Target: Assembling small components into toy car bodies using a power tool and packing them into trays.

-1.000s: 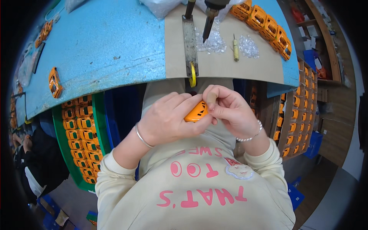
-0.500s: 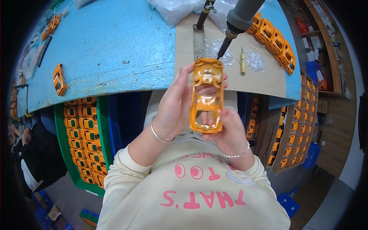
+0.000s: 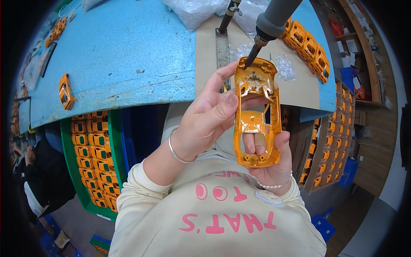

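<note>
Your left hand and right hand, both half closed, gripped a shell, inside up, off centre toward half past two. Its openings stood bare, apparently unfinished; clear bits lay loose at two o'clock, and more shells sat in the crate toward nine.

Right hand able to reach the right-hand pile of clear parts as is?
Probably not: the right hand holds the near end of the orange car shell. If it let go, the way to the clear parts past the shell's right side looks open.
</note>
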`<state>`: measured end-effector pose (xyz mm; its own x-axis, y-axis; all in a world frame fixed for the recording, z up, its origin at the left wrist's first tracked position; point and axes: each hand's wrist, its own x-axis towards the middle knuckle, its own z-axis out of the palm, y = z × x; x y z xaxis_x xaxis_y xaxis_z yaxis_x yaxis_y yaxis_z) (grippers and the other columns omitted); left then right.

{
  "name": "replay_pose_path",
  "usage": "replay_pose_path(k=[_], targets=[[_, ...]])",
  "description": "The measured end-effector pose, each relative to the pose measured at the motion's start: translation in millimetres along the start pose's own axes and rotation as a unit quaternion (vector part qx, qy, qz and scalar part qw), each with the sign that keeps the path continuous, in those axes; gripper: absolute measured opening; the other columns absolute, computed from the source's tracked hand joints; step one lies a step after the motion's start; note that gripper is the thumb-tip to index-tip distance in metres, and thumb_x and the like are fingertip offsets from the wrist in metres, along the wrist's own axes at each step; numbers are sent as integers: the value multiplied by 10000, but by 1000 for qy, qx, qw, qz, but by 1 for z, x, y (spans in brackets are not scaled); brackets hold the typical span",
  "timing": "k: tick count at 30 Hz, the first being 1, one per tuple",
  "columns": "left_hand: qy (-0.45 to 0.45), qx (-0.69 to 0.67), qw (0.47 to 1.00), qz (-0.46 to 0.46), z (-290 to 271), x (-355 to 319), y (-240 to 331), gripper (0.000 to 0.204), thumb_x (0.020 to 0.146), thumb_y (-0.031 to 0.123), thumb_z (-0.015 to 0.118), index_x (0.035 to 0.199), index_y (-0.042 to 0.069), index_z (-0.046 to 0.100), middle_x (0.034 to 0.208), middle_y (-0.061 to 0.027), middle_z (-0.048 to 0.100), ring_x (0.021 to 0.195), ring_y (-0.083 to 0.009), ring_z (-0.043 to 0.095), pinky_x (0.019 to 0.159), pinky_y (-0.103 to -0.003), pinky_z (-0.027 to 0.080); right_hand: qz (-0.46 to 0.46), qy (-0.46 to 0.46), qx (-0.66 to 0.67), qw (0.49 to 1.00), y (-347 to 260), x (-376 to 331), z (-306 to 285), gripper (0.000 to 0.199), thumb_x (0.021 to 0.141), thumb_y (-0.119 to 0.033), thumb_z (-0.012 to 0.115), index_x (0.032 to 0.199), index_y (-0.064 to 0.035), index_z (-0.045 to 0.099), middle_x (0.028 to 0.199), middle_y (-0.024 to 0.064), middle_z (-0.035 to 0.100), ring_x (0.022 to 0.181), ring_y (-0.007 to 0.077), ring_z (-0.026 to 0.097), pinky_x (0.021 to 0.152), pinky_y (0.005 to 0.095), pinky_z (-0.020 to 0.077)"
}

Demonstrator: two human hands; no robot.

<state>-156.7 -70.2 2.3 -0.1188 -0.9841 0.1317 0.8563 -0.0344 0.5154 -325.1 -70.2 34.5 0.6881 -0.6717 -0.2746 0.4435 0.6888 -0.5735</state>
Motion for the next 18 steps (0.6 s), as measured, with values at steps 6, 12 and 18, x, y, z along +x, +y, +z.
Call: replay_pose_path(k=[6,12,18], targets=[[14,29,999,-20,11,-3,7,654,982,355,519,1494,123,184,1439,-319,360,1287,-432,463,1065,-487,401,8,8,26,1000,-6,-3,4,575,943,-546,506,871,24,549,869,143,564,620,211,680,540,247,598],[80,0,996,-32,24,-17,9,624,994,303,503,1505,136,186,1378,-285,439,1179,-360,556,968,-403,476,22,15,70,997,-3,-5,2,515,1005,-448,444,903,42,566,915,151,595,648,192,682,548,242,586],[294,656,692,64,-37,-54,70,550,919,238,605,1431,148,424,1191,-215,526,1002,-306,546,924,-370,454,249,36,-79,965,32,3,-10,365,1024,-265,426,993,65,578,1012,154,632,706,174,676,570,248,563]])
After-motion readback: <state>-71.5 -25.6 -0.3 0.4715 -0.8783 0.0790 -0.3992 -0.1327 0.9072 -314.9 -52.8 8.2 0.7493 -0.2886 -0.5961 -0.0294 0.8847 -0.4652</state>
